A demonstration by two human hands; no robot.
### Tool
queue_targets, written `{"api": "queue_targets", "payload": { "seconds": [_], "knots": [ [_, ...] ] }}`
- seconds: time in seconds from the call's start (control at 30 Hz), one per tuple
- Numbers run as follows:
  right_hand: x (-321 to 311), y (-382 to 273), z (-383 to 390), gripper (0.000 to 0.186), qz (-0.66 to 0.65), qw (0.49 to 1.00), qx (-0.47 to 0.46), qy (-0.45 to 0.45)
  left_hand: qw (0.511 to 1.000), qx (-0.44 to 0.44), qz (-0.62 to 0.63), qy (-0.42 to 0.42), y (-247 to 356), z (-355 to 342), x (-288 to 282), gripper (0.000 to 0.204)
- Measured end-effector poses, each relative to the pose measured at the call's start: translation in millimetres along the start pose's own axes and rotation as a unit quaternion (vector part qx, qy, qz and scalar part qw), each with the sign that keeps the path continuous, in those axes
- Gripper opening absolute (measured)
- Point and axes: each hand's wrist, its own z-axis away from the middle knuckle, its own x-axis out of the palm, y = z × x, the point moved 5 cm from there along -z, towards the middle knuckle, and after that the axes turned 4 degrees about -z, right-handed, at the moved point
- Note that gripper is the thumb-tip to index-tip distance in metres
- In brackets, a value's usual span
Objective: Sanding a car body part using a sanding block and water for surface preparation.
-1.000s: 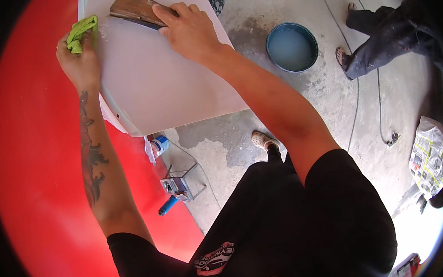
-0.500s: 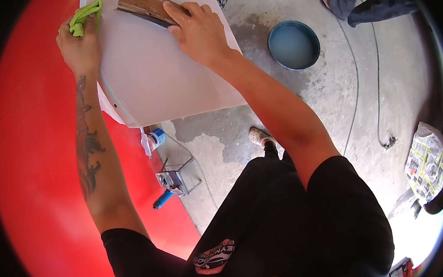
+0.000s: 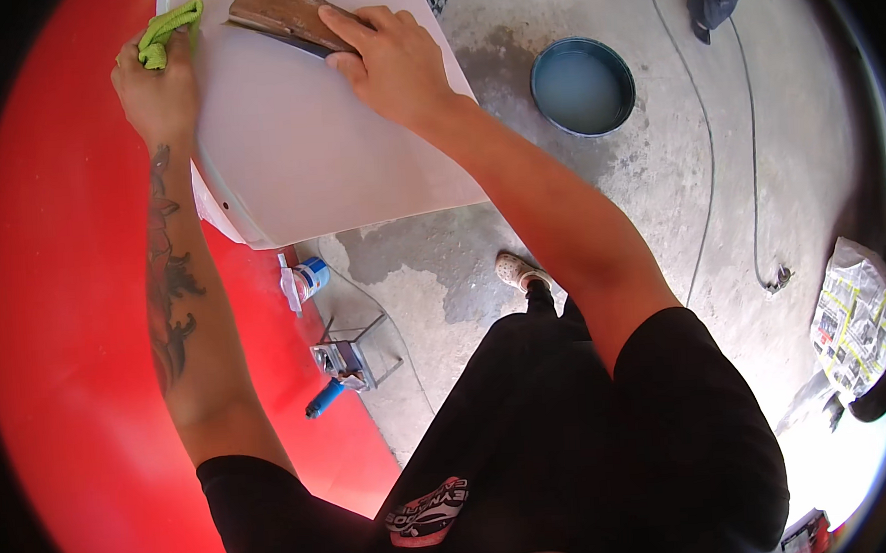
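Observation:
At the far end of a pale, primer-coloured panel (image 3: pixel 327 172), my right hand (image 3: pixel 397 67) is closed round a brown wooden sanding block (image 3: pixel 289 12). The block lies on the panel's surface, a thin dark layer showing along its lower edge. My left hand (image 3: pixel 158 96) rests at the panel's left edge, beside a red painted surface (image 3: pixel 73 296). Its fingers are closed on a folded lime-green cloth (image 3: pixel 172 28), whose loop sticks out beyond them.
A round dark tub (image 3: pixel 583 87) of cloudy water stands on the concrete floor at right. Beyond it are another person's leg (image 3: pixel 717 0) and a cable (image 3: pixel 708 152). Below the panel are a blue-and-white can (image 3: pixel 311 277) and a small metal stand (image 3: pixel 372 352). A plastic bag (image 3: pixel 856 315) lies far right.
The other person's legs have moved away, leaving one lower leg in view at the top right. My right hand and the block sit slightly farther left; my left hand keeps its hold.

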Motion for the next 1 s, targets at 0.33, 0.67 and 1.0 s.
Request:
{"api": "queue_targets", "payload": {
  "seconds": [0.33, 0.67, 1.0],
  "knots": [
    [-46, -16, 130, 0.062, 0.005, 0.990, 0.037, -0.137, 0.999, -0.025, -0.025, -0.004, -9, 9, -16, 0.051],
    [-45, -11, 156, 0.062, -0.049, 0.988, 0.127, -0.078, 1.000, -0.025, 0.002, -0.012, -27, 4, -6, 0.048],
    [-37, 55, 89, 0.049, -0.046, 0.994, 0.097, -0.001, 1.000, 0.001, -0.006, 0.001, -20, -4, -2, 0.045]
  ]
}}
